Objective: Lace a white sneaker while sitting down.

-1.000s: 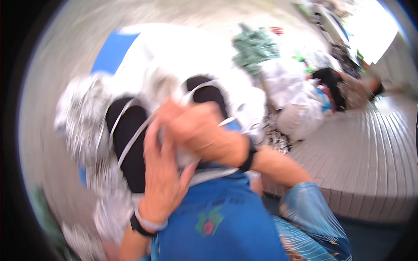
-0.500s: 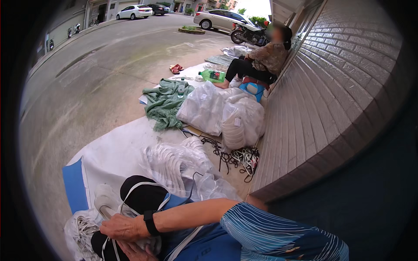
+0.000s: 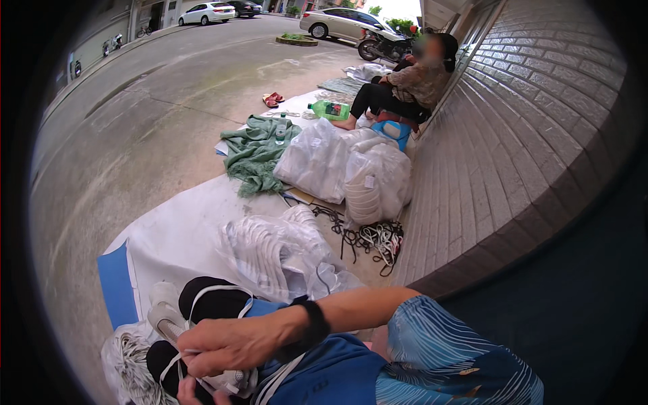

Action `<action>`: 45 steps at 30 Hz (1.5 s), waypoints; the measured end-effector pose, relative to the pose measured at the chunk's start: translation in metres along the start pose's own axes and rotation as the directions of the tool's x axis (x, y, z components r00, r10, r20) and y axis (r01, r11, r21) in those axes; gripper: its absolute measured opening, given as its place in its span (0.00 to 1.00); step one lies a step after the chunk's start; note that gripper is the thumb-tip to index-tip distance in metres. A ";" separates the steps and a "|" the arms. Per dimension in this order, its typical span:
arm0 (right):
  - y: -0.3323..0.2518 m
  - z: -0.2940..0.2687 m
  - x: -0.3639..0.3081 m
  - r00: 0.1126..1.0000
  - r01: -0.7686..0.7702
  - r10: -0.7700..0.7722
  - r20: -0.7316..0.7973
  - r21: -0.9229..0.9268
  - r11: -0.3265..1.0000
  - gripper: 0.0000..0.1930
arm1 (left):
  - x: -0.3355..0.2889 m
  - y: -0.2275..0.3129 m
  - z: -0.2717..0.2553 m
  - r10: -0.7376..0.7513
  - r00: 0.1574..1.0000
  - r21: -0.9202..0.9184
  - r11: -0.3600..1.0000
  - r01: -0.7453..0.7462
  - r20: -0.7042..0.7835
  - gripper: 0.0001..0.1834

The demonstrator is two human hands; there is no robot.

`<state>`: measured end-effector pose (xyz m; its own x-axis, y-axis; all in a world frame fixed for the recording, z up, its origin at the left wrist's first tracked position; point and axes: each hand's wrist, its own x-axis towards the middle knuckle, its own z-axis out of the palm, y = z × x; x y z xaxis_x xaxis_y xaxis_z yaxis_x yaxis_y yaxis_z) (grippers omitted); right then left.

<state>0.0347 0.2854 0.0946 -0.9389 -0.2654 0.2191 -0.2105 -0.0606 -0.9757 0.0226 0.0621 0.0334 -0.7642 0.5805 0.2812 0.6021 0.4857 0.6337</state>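
Fingers of right hand (image 3: 229, 345) pinching white cord (image 3: 177, 359); clear bags (image 3: 317, 162) beyond.

Open ground: bare concrete pavement (image 3: 155, 128) fills the left and upper left of the frame.
Near hands: a white sheet (image 3: 182, 229) lies uncovered at centre left, between the right hand (image 3: 229, 344) and the green cloth (image 3: 253, 152).
Blocked centre: a clear bag of white hangers (image 3: 283, 253), two stuffed white bags (image 3: 351, 169) and tangled black cords (image 3: 371, 236) crowd the middle.
Right side: a brick wall (image 3: 506, 135) closes it off.
Far end: a seated person (image 3: 405, 84) and a green bottle (image 3: 331, 109) occupy the top centre.
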 end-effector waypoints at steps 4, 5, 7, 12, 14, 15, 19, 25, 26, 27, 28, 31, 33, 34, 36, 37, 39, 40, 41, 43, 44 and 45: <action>-0.093 -0.023 -0.045 0.998 -0.052 0.050 0.024 0.046 0.998 0.13 | 0.011 -0.007 -0.013 -0.398 0.826 -0.601 0.566 0.564 0.399 0.27; -0.120 -0.032 -0.070 0.986 -0.165 0.166 -0.007 0.062 0.984 0.11 | 0.017 -0.010 -0.009 -0.371 0.661 -0.649 0.178 0.740 0.652 0.26; -0.153 -0.038 -0.099 0.991 0.120 -0.126 0.046 0.117 0.986 0.11 | 0.029 -0.012 0.006 -0.284 0.628 -0.667 -0.059 0.743 0.725 0.22; -0.147 -0.029 -0.126 0.908 0.321 -0.389 0.154 0.338 0.884 0.12 | 0.066 -0.001 0.048 -0.540 0.538 -0.759 -0.398 0.515 0.648 0.22; -0.130 -0.027 -0.124 0.986 0.161 -0.166 -0.025 0.407 0.899 0.13 | 0.071 0.004 0.052 -0.163 0.729 -0.668 -0.567 0.482 0.665 0.20; -0.119 -0.030 -0.119 0.997 0.080 -0.071 -0.037 0.419 0.904 0.11 | 0.066 0.005 0.046 0.264 0.853 -0.520 -0.699 0.490 0.450 0.19; -0.062 -0.029 -0.089 0.904 -0.318 0.372 -0.209 0.251 0.914 0.10 | 0.028 0.014 0.013 -0.170 0.776 -0.795 -0.142 0.590 0.607 0.17; 0.015 0.010 -0.053 0.736 -0.675 0.663 0.138 0.222 0.703 0.23 | 0.007 0.052 -0.026 0.297 0.581 -0.642 0.500 0.582 0.758 0.18; 0.025 0.017 -0.047 0.715 -0.695 0.665 0.214 0.325 0.641 0.25 | 0.008 0.062 -0.023 0.433 0.622 -0.733 0.569 0.372 0.652 0.16; 0.030 0.024 -0.042 0.714 -0.696 0.667 0.215 0.326 0.640 0.25 | 0.009 0.071 -0.017 0.573 0.619 -0.798 0.583 0.153 0.537 0.15; 0.036 0.031 -0.036 0.674 -0.703 0.695 0.248 0.502 0.503 0.21 | 0.009 0.078 -0.014 0.602 0.435 -0.736 0.615 0.281 0.669 0.15; 0.040 0.044 -0.021 0.676 -0.656 0.662 0.324 0.674 0.339 0.15 | 0.013 0.094 0.010 0.670 0.381 -0.754 0.645 0.127 0.637 0.15; 0.031 0.043 -0.016 0.702 -0.645 0.668 0.245 0.617 0.452 0.14 | 0.015 0.090 0.010 0.655 0.415 -0.736 0.674 0.057 0.632 0.15; 0.018 0.031 -0.020 0.738 -0.649 0.635 0.228 0.501 0.573 0.14 | 0.016 0.083 0.004 0.598 0.377 -0.679 0.723 0.126 0.707 0.16; -0.009 0.003 -0.035 0.797 -0.561 0.534 0.282 0.020 0.827 0.15 | 0.016 0.059 -0.018 0.474 0.394 -0.590 0.764 0.260 0.787 0.18; -0.017 -0.007 -0.042 0.817 -0.487 0.406 0.410 0.110 0.867 0.15 | 0.017 0.043 -0.027 0.409 0.518 -0.608 0.733 0.304 0.752 0.18; -0.022 -0.015 -0.054 0.720 -0.513 0.479 0.502 -0.080 0.855 0.13 | 0.019 0.014 -0.043 0.042 0.551 -0.454 0.622 0.638 0.833 0.18; -0.014 -0.008 -0.057 0.776 -0.375 0.326 0.541 -0.021 0.927 0.14 | 0.020 0.003 -0.040 -0.118 0.667 -0.463 0.632 0.621 0.735 0.15; -0.002 0.002 -0.056 0.808 -0.225 0.163 0.566 0.040 0.973 0.15 | 0.022 -0.005 -0.032 -0.206 0.787 -0.531 0.636 0.559 0.582 0.13; 0.015 0.019 -0.054 0.807 -0.183 0.108 0.580 0.073 0.980 0.14 | 0.029 -0.019 -0.015 -0.465 0.851 -0.439 0.729 0.525 0.245 0.09; 0.021 0.024 -0.051 0.796 -0.140 0.058 0.603 0.090 0.986 0.14 | 0.037 -0.026 -0.006 -0.479 0.865 -0.402 0.770 0.496 0.150 0.09; 0.024 0.028 -0.047 0.805 -0.138 0.049 0.592 0.107 0.985 0.14 | 0.044 -0.032 -0.001 -0.495 0.867 -0.338 0.809 0.481 0.049 0.09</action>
<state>0.0816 0.2694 0.0609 -0.6046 -0.7860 0.1294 -0.0483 -0.1260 -0.9909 -0.0300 0.0715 0.0258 -0.9498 0.2949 -0.1049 0.0417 0.4514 0.8914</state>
